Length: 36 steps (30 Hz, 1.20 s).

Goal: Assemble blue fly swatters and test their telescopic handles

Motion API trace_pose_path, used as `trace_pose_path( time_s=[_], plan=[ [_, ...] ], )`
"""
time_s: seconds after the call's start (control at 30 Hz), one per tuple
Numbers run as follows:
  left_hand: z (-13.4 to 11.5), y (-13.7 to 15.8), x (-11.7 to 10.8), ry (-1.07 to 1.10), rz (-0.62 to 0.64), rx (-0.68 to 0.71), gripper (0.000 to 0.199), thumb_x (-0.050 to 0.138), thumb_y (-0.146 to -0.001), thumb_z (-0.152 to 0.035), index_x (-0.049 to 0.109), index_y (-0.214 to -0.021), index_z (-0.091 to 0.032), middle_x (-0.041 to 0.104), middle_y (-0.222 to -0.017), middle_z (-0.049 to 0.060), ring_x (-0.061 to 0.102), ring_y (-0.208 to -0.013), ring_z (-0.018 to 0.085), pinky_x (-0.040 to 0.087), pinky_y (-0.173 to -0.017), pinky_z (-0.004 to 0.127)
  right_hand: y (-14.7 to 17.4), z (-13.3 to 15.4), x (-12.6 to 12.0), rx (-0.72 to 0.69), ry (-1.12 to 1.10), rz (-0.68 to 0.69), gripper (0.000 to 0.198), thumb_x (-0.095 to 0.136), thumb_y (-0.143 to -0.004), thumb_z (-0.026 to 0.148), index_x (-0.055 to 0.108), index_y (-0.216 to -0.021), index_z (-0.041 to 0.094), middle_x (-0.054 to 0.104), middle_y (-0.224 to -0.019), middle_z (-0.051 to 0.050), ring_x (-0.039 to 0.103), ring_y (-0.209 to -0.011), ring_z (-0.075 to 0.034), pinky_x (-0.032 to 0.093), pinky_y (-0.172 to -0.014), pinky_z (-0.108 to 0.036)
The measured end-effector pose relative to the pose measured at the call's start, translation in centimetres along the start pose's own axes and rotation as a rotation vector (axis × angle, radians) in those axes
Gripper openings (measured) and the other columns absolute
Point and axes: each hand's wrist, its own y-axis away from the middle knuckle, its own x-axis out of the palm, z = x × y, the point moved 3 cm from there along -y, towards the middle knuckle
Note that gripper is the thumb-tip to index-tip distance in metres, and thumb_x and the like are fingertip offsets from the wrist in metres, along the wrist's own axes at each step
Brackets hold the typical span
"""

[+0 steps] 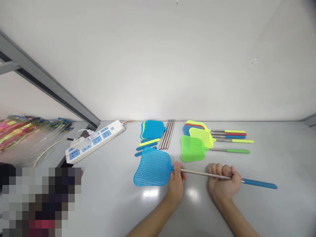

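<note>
A blue fly swatter (153,168) with a metal telescopic rod and a blue grip lies across the front, held in both hands. My left hand (176,181) pinches the rod just below the perforated head. Further right, my right hand (224,182) is wrapped round the rod near the blue grip, which sticks out past it. Behind the right hand lie several assembled swatters, the nearest a green swatter (194,148). Behind the held head are loose blue and yellow grips (149,142), a stack of swatter heads (153,129) and several metal rods (167,134).
A white power strip (96,141) with plugs and cables lies slanted at the left. Bagged colourful items (27,131) rest beyond the grey frame post (56,79). A pale wall (182,65) closes off the back of the grey table (108,197). The lower left corner is pixelated.
</note>
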Motion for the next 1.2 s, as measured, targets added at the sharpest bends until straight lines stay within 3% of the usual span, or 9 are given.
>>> trace_pose_path(
  time_s=[0.8, 1.2],
  plan=[
    [-0.6, 0.2, 0.2, -0.015, -0.002, -0.046, 0.052, 0.039, -0.067, -0.065, 0.037, -0.048, -0.017, 0.029, -0.041, -0.006, 0.025, -0.04, 0.006, 0.016, -0.04, 0.021, 0.3, -0.5, 0.8, 0.071, 0.008, 0.053, 0.038, 0.038, -0.076, 0.03, 0.015, -0.048, 0.017, 0.017, -0.039, 0.005, 0.021, -0.036, -0.008, 0.015, -0.038, -0.025],
    [-0.6, 0.1, 0.2, -0.12, 0.117, -0.007, 0.052, 0.027, -0.078, -0.058, 0.042, -0.051, -0.016, 0.042, -0.048, -0.002, 0.031, -0.042, 0.007, 0.024, -0.044, 0.022, -1.1, 0.0, 0.7, 0.114, 0.116, 0.082, 0.038, 0.039, -0.077, 0.029, 0.022, -0.045, 0.017, 0.023, -0.037, 0.005, 0.024, -0.036, -0.009, 0.017, -0.038, -0.025]
  ],
)
